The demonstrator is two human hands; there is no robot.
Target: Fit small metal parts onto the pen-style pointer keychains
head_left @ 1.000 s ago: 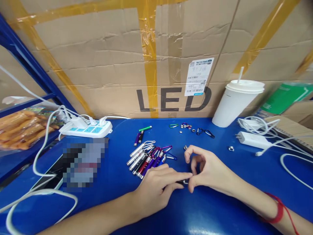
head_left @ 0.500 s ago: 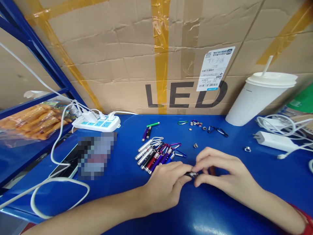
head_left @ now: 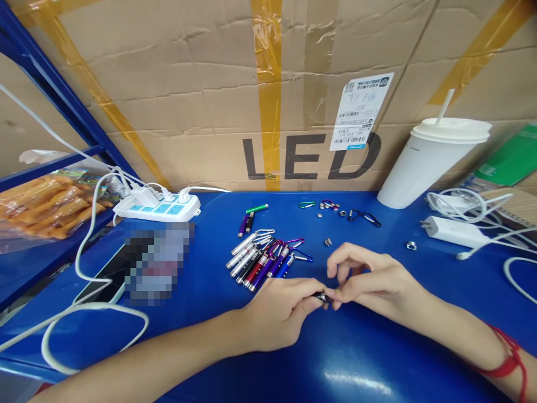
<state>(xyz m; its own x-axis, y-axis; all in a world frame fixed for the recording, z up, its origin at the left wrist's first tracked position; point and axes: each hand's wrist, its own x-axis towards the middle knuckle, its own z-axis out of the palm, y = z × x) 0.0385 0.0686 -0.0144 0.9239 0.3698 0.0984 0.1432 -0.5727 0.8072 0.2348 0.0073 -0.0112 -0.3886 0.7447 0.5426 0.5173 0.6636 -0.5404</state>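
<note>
My left hand (head_left: 283,313) is closed around a black mini flashlight (head_left: 322,297); only its dark, shiny end shows past the fingertips. The thumb and a finger of my right hand (head_left: 369,280) are closed at that end, the other fingers curled above it. Just beyond my left hand lies a row of mini flashlights (head_left: 255,267) in silver, black, red, purple and blue, with carabiner clips (head_left: 297,242) at their far ends. Farther back, a green tube (head_left: 257,207) lies by a purple tube (head_left: 243,225) and a black tube (head_left: 250,221).
Small button cells (head_left: 319,215), a green carabiner (head_left: 306,205), black carabiners (head_left: 371,219) and metal rings (head_left: 328,242) lie across the blue table. A white cup (head_left: 423,162) and charger (head_left: 453,232) stand right; a power strip (head_left: 168,210) and phone (head_left: 104,280) lie left. A cardboard box (head_left: 201,112) forms the back.
My right thumb has moved in against the flashlight's end, and less of the flashlight shows. The whole view has shifted slightly, so the table things appear farther left and higher.
</note>
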